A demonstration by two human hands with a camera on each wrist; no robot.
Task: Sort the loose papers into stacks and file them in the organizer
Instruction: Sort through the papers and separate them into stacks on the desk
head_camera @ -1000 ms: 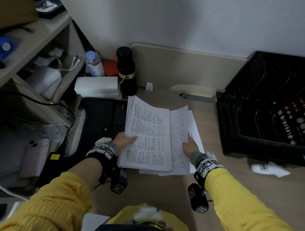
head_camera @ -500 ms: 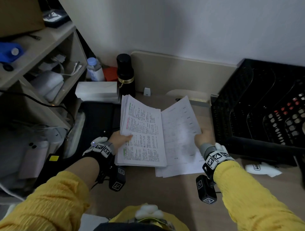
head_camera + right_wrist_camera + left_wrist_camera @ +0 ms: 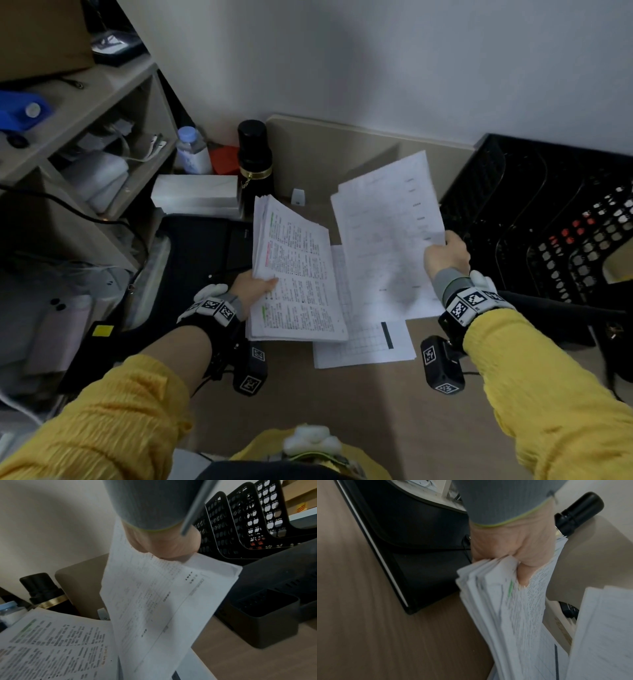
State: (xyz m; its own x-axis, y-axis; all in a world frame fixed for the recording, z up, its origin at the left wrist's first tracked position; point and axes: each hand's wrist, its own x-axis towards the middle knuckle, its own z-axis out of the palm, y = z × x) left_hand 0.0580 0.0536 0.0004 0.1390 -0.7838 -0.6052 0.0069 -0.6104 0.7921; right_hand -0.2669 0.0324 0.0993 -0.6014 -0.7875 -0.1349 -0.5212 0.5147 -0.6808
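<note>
Over the desk (image 3: pixel 342 411), left hand (image 3: pixel 251 286) grips the paper stack (image 3: pixel 298 274); right hand (image 3: pixel 445 255) pinches loose sheets (image 3: pixel 387 240).

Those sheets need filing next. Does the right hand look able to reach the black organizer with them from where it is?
Probably yes. The right hand pinches the lifted sheets just beside the black organizer, and nothing visible stands between them; its slots open toward the hand.
</note>
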